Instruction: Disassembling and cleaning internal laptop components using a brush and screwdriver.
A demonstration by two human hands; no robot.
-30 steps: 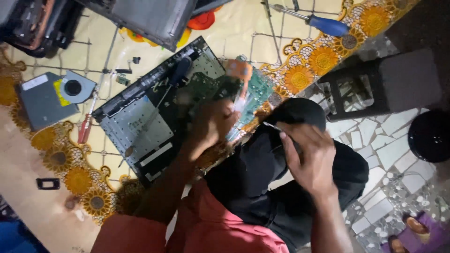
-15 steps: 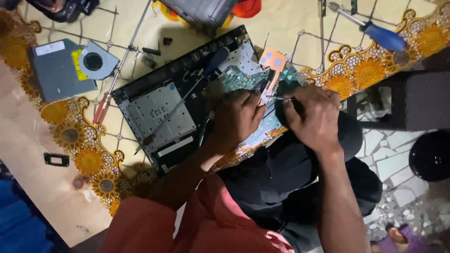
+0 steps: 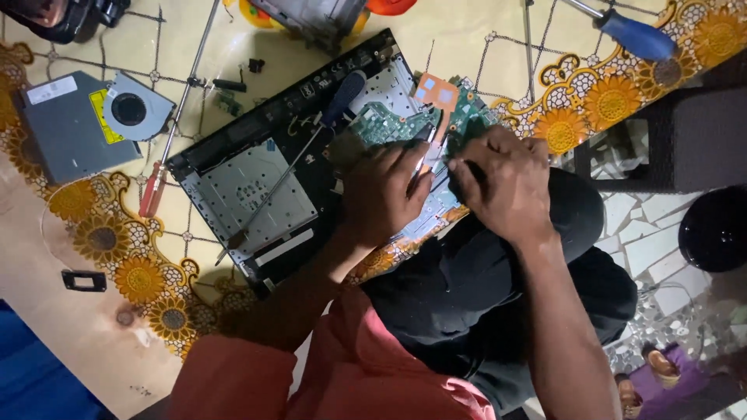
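An opened black laptop base lies on a cream cloth with a sunflower border. A green circuit board with a copper heat plate sits in its right part. My left hand presses on the board's near edge, fingers bent over it. Close beside it, my right hand is closed around a small dark tool whose thin metal tip points at the board between the two hands. A dark-handled screwdriver lies across the laptop base.
A grey optical drive and a cooling fan lie at the left. A red-handled screwdriver lies beside the laptop, a blue-handled one at the top right. A dark stool stands at the right on a tiled floor.
My right hand has come up from my lap to the circuit board, next to my left hand. The view has shifted, so the laptop sits more central.
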